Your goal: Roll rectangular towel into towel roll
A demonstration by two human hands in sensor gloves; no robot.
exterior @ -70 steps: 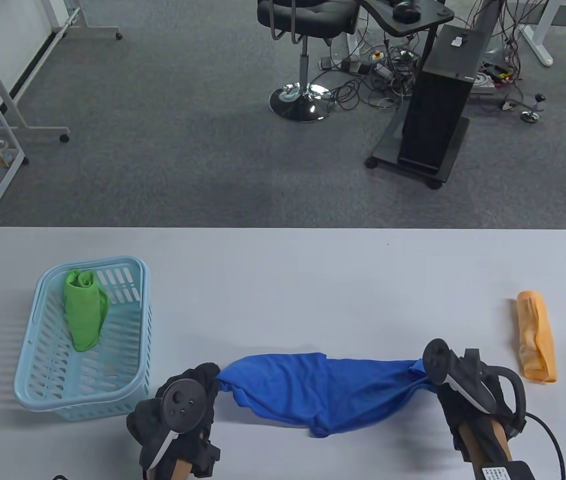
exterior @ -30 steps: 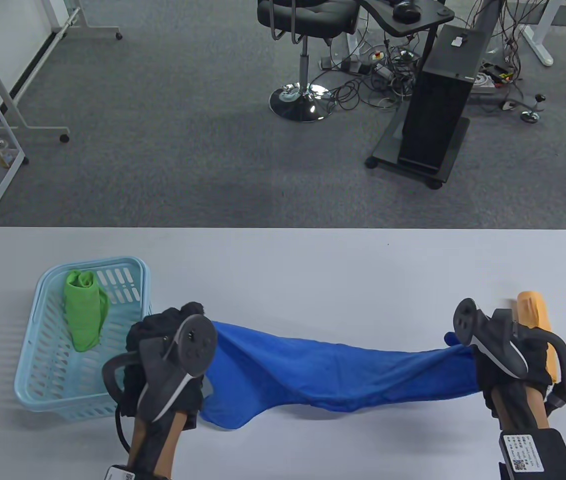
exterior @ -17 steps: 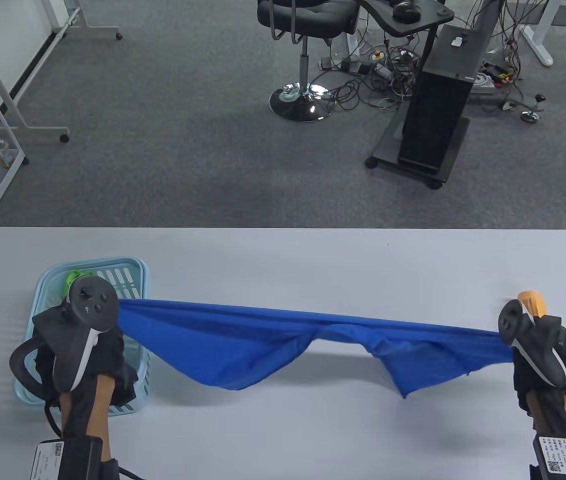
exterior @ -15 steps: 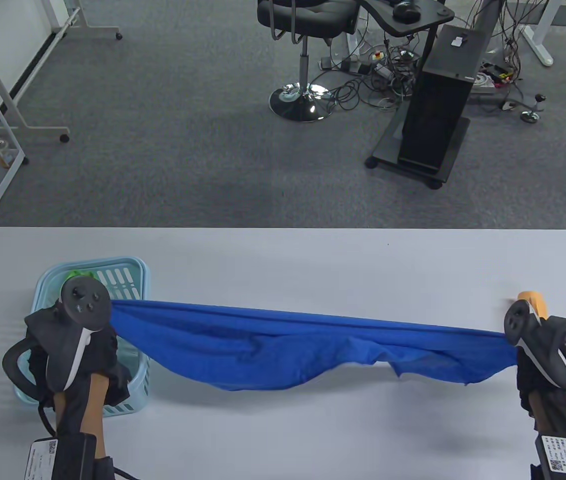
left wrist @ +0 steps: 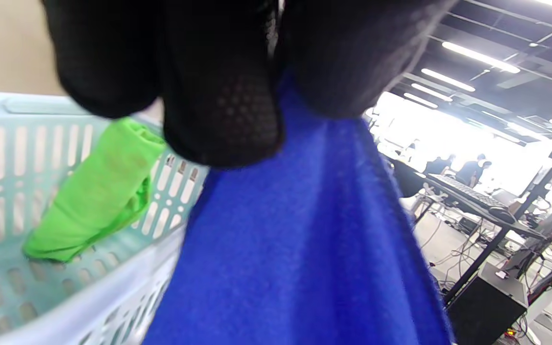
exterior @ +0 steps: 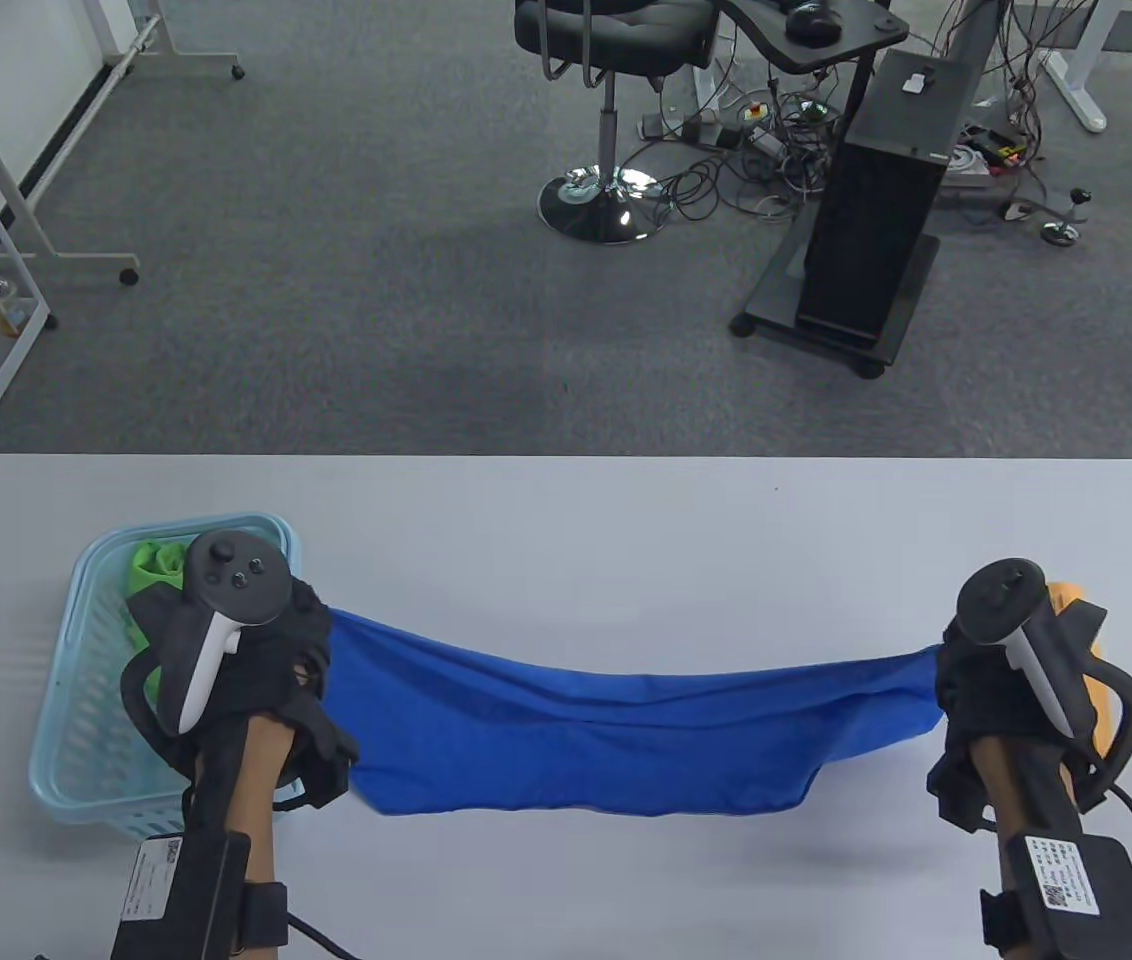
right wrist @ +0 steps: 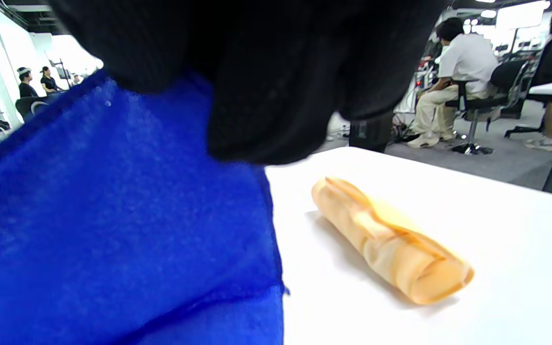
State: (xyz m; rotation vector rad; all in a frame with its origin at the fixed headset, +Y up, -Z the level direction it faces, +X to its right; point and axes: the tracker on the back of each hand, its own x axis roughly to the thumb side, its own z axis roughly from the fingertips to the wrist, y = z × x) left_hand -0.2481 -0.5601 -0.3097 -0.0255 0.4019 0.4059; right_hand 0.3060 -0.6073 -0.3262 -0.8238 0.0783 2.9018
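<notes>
**Two hands, one blue towel stretched between them**

Both of my hands pinch the blue towel (exterior: pixel 616 730) by its ends and hold it spread across the near part of the white table (exterior: pixel 626 520). My left hand (exterior: pixel 256 670) has its gloved fingers (left wrist: pixel 218 110) clamped together on the towel's left end, just beside the pale blue basket (exterior: pixel 76 770). My right hand (exterior: pixel 1011 690) grips the right end, fingers curled tight over the cloth. The towel sags in the middle, its lower edge near or on the tabletop; I cannot tell which.

Beyond my left hand, a green towel roll (left wrist: pixel 94 191) lies inside the basket. Beyond my right hand, an orange towel roll (right wrist: pixel 391 254) lies on the table, apart from the blue cloth. Farther off stands an office chair (exterior: pixel 606 60) on grey carpet.
</notes>
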